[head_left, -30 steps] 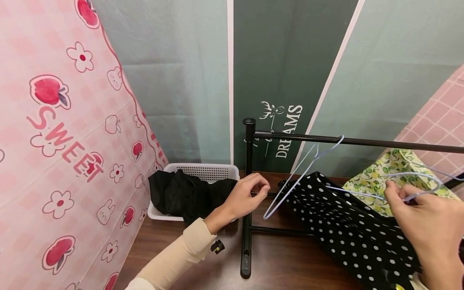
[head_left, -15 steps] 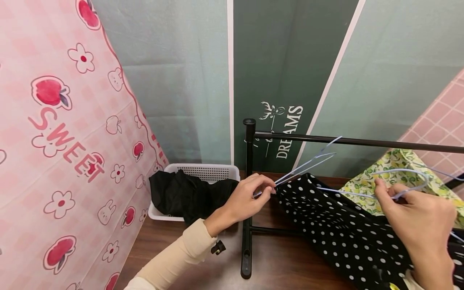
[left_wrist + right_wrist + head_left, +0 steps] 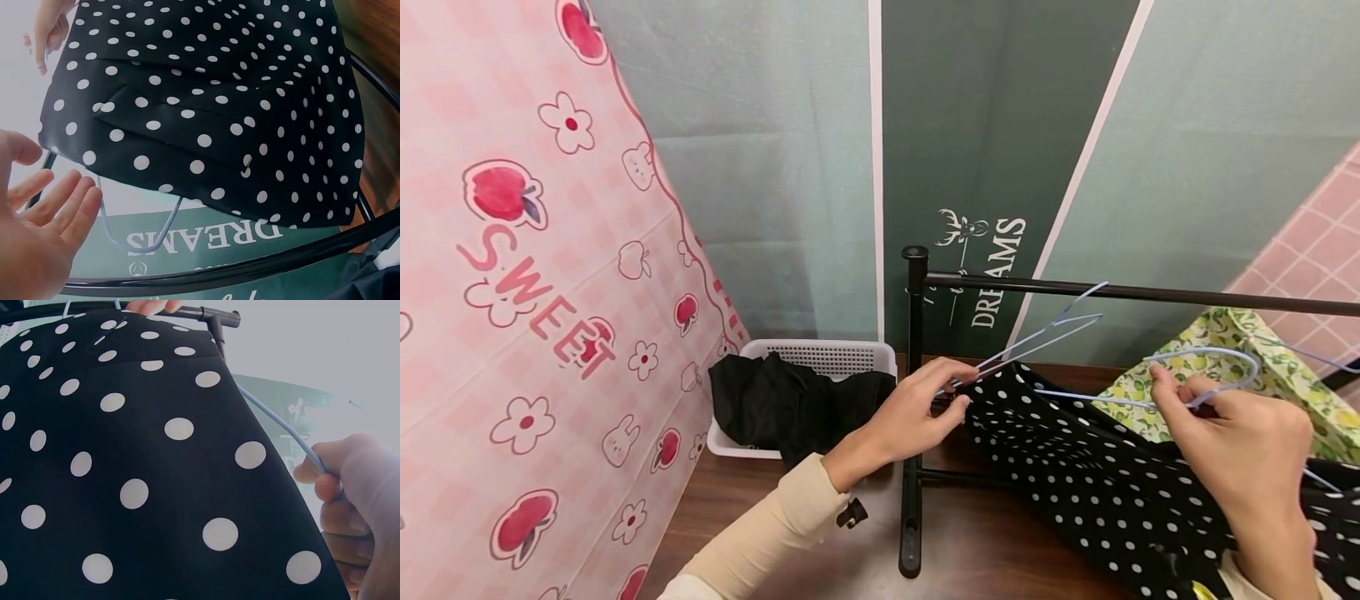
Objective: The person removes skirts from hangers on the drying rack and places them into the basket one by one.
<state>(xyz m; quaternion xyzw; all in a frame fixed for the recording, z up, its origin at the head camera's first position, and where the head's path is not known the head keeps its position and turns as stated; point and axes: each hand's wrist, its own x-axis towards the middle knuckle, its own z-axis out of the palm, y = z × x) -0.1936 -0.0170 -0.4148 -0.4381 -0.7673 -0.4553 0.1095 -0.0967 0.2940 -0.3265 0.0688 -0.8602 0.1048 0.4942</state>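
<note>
The black cloth with white dots [image 3: 1082, 467] is between the two hands, just below the black rail [image 3: 1187, 296]. The right hand [image 3: 1243, 450] pinches the blue hanger [image 3: 1206, 350] at its hook, and the left hand [image 3: 47, 219] has its fingers stretched out by the cloth's edge (I can't tell if they touch). Farther left, a white basket [image 3: 880, 354] holds plain black clothes [image 3: 805, 408].

There are one left hand [image 3: 913, 414] and one right hand [image 3: 1243, 446]; at least two blue hangers [image 3: 300, 440]; one polka-dot garment [image 3: 1075, 475]; one lemon-print cloth [image 3: 1288, 379]; one white basket [image 3: 827, 357]; one black rack [image 3: 915, 321]; one heap of black cloth [image 3: 790, 404].
</note>
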